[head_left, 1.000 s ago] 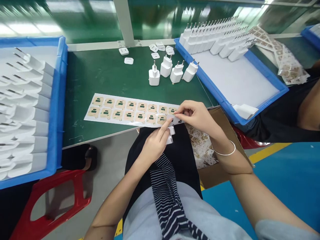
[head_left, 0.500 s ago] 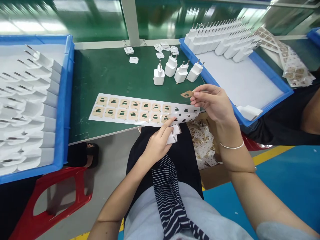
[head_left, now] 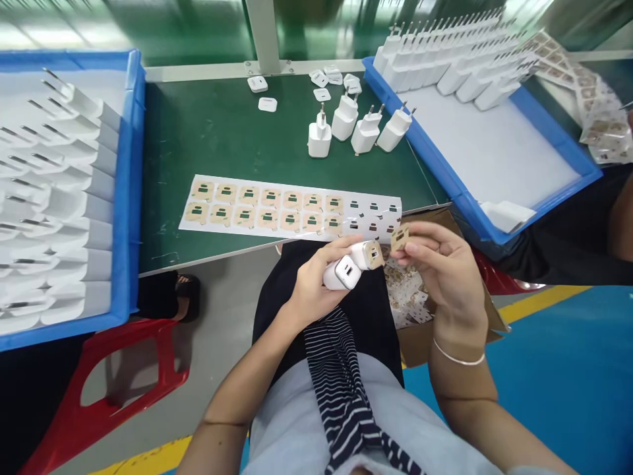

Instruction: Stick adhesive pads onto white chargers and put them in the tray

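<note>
My left hand [head_left: 316, 277] is closed around two white chargers, held over my lap with their port ends facing right. The nearer charger [head_left: 342, 272] has a bare white port face; the farther charger [head_left: 366, 254] carries a tan adhesive sticker on its end. Between thumb and finger, my right hand [head_left: 442, 260] pinches another tan sticker [head_left: 399, 237] with a cut-out, just right of the chargers and apart from them. Behind both hands, a white sticker sheet [head_left: 291, 208] lies on the table, tan stickers on its left part and its right end bare.
Several white plug chargers [head_left: 366, 132] stand upright on the green table [head_left: 222, 142], near small white covers [head_left: 268, 104]. Blue trays holding chargers flank me, left [head_left: 132, 198] and right [head_left: 440, 178]. Below the table edge is a cardboard box [head_left: 415, 344] of scrap. A person sits at the right.
My left hand has lifted off the sheet and turned the chargers' port ends into view. My right hand has brought the sticker down and closer to them.
</note>
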A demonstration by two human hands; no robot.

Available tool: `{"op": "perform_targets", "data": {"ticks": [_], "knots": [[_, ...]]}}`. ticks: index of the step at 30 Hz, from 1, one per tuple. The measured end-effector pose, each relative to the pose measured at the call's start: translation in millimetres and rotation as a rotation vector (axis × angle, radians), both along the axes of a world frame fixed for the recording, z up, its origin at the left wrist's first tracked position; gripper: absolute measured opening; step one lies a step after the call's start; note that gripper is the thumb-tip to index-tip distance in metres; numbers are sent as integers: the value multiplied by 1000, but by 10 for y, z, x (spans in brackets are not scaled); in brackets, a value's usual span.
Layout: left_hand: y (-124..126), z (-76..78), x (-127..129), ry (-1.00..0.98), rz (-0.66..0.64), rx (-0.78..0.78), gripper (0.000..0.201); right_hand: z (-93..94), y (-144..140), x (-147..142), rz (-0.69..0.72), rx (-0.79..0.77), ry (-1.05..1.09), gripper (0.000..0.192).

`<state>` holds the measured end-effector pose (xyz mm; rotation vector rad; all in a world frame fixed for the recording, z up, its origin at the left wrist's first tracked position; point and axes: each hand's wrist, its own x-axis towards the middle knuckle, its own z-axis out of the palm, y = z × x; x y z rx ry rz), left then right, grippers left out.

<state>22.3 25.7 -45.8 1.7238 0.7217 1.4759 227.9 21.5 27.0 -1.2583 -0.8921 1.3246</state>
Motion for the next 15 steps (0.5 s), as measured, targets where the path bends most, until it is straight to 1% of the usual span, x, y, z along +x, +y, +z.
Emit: {"op": "perform_targets", "data": {"ticks": [2, 4, 6, 9, 12, 15], "knots": [[-22, -51, 4, -40, 19, 9, 49, -39, -147, -25, 7, -29, 58, 10], [-34, -90, -3, -49, 29, 29, 52, -63, -280, -89, 19, -50, 98, 5], [-43, -105, -20, -32, 26, 48, 53, -60, -385, -181, 18, -62, 105, 4], [-59, -80, -60, -4, -3, 80, 52, -8, -475, -318, 46, -53, 76, 9], [-86, -32, -102, 16, -42, 102, 52, 68, -498, -409, 105, -20, -4, 13], [-123, 8, -132, 38, -45, 91, 47, 132, -490, -467, 117, 28, -93, 10]]}}
